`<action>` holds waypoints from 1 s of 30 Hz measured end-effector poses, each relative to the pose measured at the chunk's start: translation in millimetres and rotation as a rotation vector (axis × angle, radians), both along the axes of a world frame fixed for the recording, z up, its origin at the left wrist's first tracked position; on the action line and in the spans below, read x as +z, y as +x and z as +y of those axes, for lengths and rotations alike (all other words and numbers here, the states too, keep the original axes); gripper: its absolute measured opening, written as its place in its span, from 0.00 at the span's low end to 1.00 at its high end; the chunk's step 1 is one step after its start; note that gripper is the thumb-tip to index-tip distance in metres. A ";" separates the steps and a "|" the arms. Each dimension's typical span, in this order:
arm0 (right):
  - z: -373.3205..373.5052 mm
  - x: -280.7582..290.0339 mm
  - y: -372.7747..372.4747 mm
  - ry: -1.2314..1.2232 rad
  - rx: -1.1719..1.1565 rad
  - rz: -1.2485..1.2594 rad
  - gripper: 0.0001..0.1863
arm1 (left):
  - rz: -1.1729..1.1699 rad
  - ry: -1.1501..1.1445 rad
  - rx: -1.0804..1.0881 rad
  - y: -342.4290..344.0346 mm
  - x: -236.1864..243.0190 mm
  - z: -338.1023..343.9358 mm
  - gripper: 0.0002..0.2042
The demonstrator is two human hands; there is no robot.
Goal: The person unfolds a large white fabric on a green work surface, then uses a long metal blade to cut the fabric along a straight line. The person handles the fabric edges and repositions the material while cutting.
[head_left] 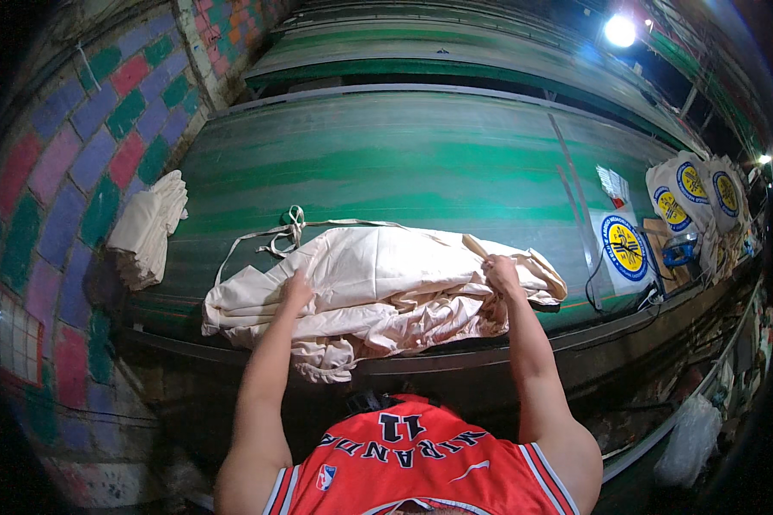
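A heap of cream cotton fabric (374,275) lies crumpled along the near edge of the green tabletop, with thin cloth ties (294,230) looped behind it. My left hand (299,287) pinches the fabric left of its middle, its fingertips partly sunk in the folds. Toward the heap's right end, my right hand (499,273) has its fingers closed on a raised fold. The lower part of the heap droops over the table's front edge.
Folded cream cloths (150,232) are stacked at the left by a painted brick wall (86,163). At right lie a printed round emblem sheet (620,251), printed cloths (696,193), a blue tool (678,253) and cables. Long green tables (386,120) extend behind. A plastic bag (687,438) hangs lower right.
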State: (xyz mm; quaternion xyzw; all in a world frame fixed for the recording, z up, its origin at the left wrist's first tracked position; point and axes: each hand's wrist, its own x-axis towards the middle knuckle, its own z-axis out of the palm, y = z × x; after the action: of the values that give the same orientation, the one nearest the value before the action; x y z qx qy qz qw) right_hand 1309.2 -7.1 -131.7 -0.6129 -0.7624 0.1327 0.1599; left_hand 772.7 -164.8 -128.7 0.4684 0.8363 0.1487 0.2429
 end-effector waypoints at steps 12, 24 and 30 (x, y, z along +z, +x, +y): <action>-15.2 5.3 63.8 -0.077 -0.449 -0.042 0.13 | 0.240 0.558 -0.069 2.4 3.4 -30.0 0.09; -94.5 131.0 -53.5 0.597 0.118 0.287 0.12 | -0.585 0.427 -0.439 197.3 83.4 -2.6 0.08; -132.8 188.9 -81.7 0.073 0.158 0.667 0.11 | -1.787 0.486 -0.648 266.5 130.5 -19.3 0.22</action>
State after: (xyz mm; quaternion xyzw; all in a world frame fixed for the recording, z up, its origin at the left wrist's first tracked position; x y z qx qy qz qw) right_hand 1227.5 -139.9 57.2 -0.4686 -0.7177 0.3103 0.4112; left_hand 1039.2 -184.1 1.9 0.4274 0.1221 0.5428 0.7126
